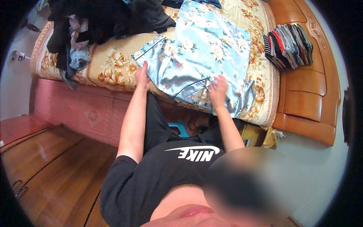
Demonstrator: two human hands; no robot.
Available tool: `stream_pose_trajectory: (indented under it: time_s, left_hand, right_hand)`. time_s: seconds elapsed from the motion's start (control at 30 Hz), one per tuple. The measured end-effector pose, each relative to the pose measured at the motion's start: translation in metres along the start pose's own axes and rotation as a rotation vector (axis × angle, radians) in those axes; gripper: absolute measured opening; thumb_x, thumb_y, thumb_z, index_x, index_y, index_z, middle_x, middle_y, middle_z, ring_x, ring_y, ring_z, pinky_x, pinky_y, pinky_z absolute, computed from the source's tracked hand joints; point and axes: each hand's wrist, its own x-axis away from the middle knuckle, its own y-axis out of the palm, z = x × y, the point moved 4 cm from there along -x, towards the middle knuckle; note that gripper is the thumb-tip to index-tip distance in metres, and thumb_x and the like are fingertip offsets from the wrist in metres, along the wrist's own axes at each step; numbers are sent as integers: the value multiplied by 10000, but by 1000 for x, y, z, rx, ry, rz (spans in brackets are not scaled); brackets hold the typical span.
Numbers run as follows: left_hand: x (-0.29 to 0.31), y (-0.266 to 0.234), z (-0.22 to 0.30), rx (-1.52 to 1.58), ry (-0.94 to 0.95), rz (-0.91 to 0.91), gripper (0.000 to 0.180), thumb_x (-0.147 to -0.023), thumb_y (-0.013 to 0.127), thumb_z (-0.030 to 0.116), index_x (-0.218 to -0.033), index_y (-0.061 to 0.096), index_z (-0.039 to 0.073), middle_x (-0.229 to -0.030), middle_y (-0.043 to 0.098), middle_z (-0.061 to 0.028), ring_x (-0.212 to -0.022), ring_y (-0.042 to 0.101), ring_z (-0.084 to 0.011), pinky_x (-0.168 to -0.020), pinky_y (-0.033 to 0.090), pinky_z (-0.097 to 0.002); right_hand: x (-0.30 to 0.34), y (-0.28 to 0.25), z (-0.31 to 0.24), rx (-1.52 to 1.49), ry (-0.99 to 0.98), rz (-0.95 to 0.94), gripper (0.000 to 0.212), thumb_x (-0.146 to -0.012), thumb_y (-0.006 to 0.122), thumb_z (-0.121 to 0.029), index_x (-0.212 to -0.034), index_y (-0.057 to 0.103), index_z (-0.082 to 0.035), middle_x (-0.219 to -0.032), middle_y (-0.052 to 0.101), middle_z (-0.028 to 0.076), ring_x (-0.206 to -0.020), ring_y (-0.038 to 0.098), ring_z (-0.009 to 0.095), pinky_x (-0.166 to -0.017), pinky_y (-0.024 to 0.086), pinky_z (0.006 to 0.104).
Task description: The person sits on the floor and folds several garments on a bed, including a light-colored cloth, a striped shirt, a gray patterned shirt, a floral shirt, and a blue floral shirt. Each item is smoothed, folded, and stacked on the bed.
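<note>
On the floral bed [113, 64], both hands, left hand [142, 76] and right hand [218, 90], press spread-fingered on a half-folded pale-blue floral satin garment [204, 49], beside a finished folded stack [289, 45] and an unfolded dark pile [98, 19].

No screens or signs anywhere; just a yellowish box [252, 135] on the floor, tucked below the bed's [113, 72] edge, details unclear.
</note>
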Motion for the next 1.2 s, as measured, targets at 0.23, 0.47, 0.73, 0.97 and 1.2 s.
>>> stream_pose_trajectory:
  time_s: [0.23, 0.47, 0.73, 0.97, 1.2]
  left_hand:
    - [-12, -11, 6, -239, 325, 418, 337, -816, 617, 238, -900, 603, -88, -860, 628, -97, -758, 555, -168, -687, 431, -312]
    - [-22, -24, -3, 235, 272, 134, 400, -912, 452, 317, -1110, 509, -26, -1055, 570, -92, -942, 531, -198, -823, 410, -323]
    - [26, 21, 23, 429, 153, -266, 444, -943, 344, 349, -1217, 425, 9, -1228, 473, -106, -1122, 456, -232, -976, 326, -378]
    - [78, 101, -23, -1754, 1060, -505, 625, -813, 537, 303, -1291, 314, -34, -1389, 261, -180, -1305, 222, -305, -1040, 180, -483]
    - [85, 97, -48, -1880, 926, -483, 664, -813, 515, 378, -1336, 284, 42, -1418, 226, -134, -1330, 168, -267, -1055, 107, -500]
  right_hand:
    - [-76, 106, -123, 183, -360, -437, 609, -827, 515, -347, -1356, 267, -176, -1440, 199, 49, -1338, 138, 260, -994, 100, 633]
    - [-73, 148, -99, 246, -297, -422, 668, -855, 403, -469, -1401, 147, -182, -1469, 83, 32, -1356, 18, 234, -1008, 18, 611]
    - [-41, 101, -95, 129, -274, -288, 680, -829, 498, -392, -1380, 212, -112, -1455, 138, 79, -1343, 105, 280, -994, 19, 626]
    - [27, 83, -63, 280, -143, -378, 844, -745, 575, -486, -1363, 209, -42, -1446, 112, 152, -1347, 46, 304, -993, 74, 620]
    - [45, 26, -22, 54, -61, -208, 624, -765, 603, -258, -1295, 349, -47, -1369, 279, 205, -1299, 195, 369, -1005, 147, 566]
